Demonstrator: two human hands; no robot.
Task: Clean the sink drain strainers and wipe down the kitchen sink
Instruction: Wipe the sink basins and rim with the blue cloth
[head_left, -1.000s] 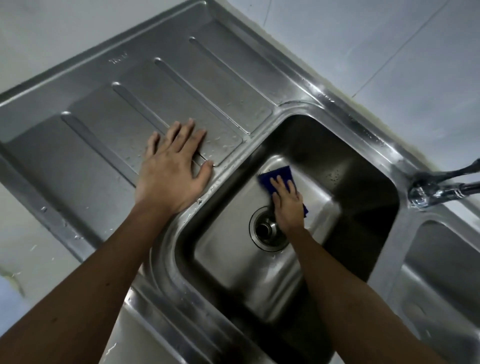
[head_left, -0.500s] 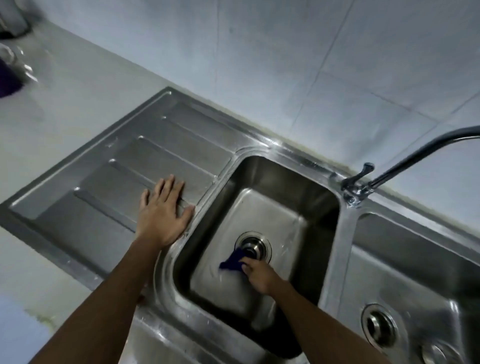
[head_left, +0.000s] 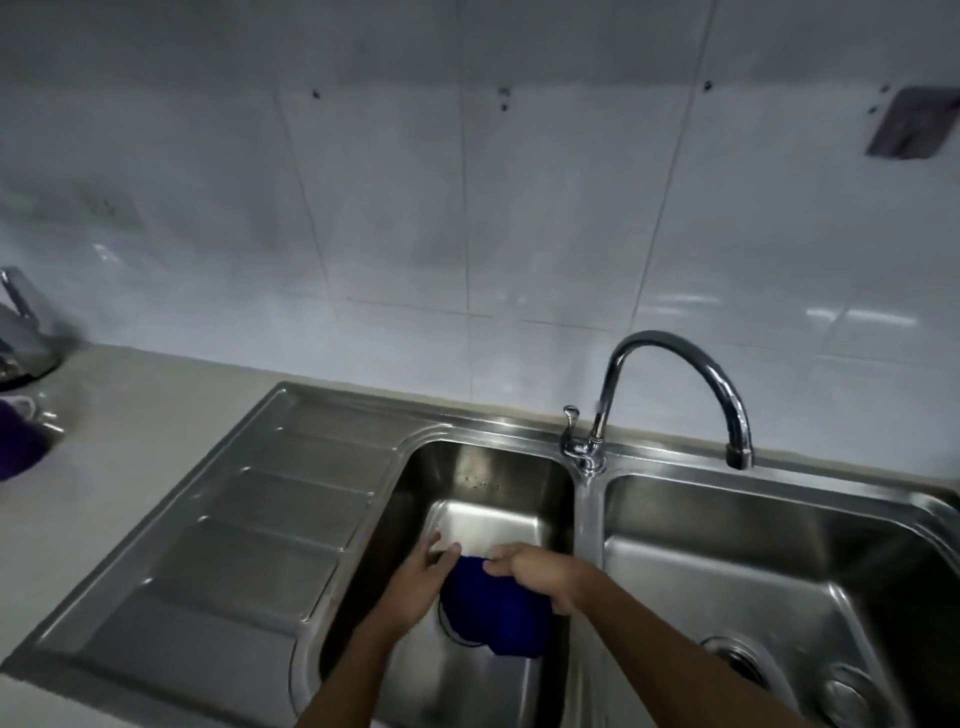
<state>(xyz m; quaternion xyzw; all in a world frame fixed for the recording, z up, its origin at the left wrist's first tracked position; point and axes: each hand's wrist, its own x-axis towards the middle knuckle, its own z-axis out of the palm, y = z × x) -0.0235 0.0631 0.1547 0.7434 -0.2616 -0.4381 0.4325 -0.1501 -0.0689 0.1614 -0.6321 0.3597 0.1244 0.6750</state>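
Low in the middle of the frame, inside the left basin of a steel double sink (head_left: 587, 512), the right hand (head_left: 540, 574) grips the top edge of a dark blue cloth (head_left: 498, 610) with curled fingers. The left hand (head_left: 415, 587), fingers loosely extended, touches the cloth's left edge. A drain strainer (head_left: 740, 662) sits in the right basin, at lower right.

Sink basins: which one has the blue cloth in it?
The left basin, next to the ribbed drainboard; the right hand grips the blue cloth there. The right basin has no cloth.
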